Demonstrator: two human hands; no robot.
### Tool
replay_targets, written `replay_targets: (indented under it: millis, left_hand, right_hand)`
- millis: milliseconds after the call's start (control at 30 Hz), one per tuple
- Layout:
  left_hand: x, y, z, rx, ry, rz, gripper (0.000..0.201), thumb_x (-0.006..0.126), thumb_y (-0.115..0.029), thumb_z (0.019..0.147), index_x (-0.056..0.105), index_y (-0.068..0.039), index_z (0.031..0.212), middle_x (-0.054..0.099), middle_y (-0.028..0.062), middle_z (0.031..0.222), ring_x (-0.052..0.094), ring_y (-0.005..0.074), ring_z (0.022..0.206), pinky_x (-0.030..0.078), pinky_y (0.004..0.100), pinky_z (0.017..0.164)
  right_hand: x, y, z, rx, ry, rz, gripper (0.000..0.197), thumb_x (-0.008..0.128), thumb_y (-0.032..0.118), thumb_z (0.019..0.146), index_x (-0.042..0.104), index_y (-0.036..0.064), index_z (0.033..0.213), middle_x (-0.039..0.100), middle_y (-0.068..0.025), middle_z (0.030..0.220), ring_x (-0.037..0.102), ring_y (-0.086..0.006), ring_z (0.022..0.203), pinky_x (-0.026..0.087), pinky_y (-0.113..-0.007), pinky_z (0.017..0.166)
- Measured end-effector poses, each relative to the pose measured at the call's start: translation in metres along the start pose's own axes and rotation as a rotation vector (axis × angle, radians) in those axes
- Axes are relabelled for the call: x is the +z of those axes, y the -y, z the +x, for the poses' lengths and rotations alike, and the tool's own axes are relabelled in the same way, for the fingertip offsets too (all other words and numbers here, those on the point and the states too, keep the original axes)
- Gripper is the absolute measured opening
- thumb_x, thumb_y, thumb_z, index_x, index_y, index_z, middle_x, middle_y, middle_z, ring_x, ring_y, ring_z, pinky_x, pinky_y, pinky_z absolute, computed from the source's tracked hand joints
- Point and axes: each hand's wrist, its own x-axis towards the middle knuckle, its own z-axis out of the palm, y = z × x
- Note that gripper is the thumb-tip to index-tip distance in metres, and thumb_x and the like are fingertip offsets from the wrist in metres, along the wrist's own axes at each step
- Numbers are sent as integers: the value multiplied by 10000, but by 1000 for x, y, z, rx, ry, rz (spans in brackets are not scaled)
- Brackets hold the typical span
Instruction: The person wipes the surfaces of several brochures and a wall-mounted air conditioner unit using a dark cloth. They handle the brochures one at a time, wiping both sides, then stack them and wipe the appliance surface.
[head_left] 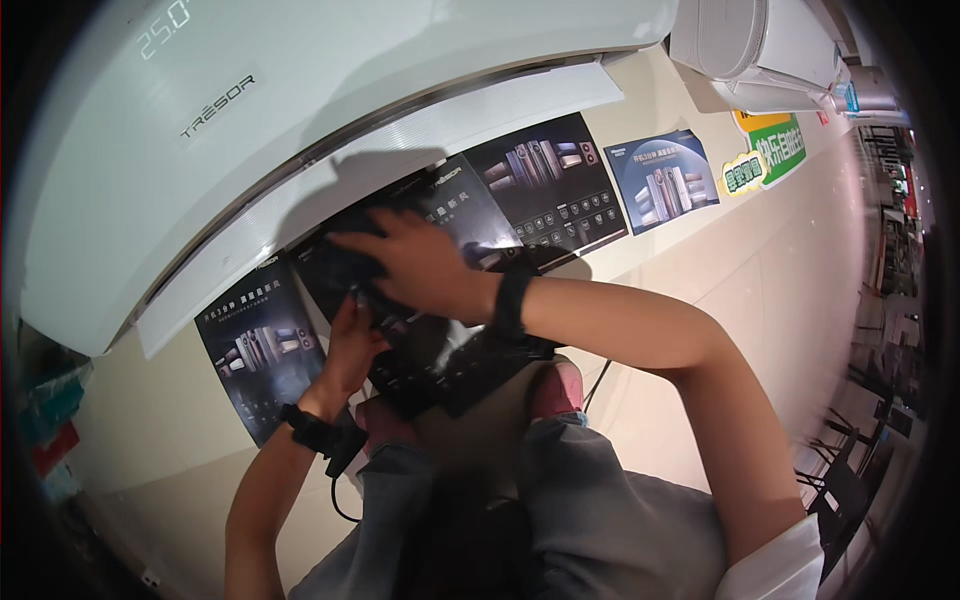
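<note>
My right hand (425,265) reaches across a black poster (468,200) with silver machines and pale lettering. Its fingers look spread, slightly blurred, over a dark patch that could be a cloth or shadow. Lower and to the left, my left hand (352,350) touches the same dark sheets near their left edge, thumb and forefinger apart. Beneath both hands, the glossy lower part of a sheet (440,350) catches light and hangs toward my knees. A similar poster (262,345) is at the left, another black one (550,180) at the right.
A large white air conditioner (300,110) spans the top, its long flap (400,160) open above the posters. Farther right are a blue poster (665,185), a green-and-yellow sign (775,150) and another white unit (745,45). My jeans-covered knees (590,480) are close below.
</note>
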Motion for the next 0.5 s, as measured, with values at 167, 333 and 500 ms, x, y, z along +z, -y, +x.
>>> replay_targets:
  millis: [167,333,500]
  left_hand:
    - [0,-3,3,47,86,32,266,394,-171,1036,467,-103,1283,616,69,1138,665,156,916,565,321,750]
    - [-3,3,2,23,-30,-28,255,404,-215,1046,507,-95,1245,635,39,1084,668,131,877,571,291,739]
    - [7,-10,-1,-8,-18,-8,286,346,-213,1066,464,-133,1313,633,34,1123,671,136,881,573,306,721]
  right_hand:
    - [7,15,24,-189,198,-25,641,686,116,689,596,305,1295,570,-139,1152,590,-366,981,525,-434,812]
    - [-10,-15,9,-162,108,-195,598,675,135,724,601,309,1291,567,-135,1197,596,-352,1000,522,-435,832]
    - [-82,-55,-28,47,29,-377,751,735,33,654,555,283,1339,541,-154,1303,589,-342,1065,521,-405,886]
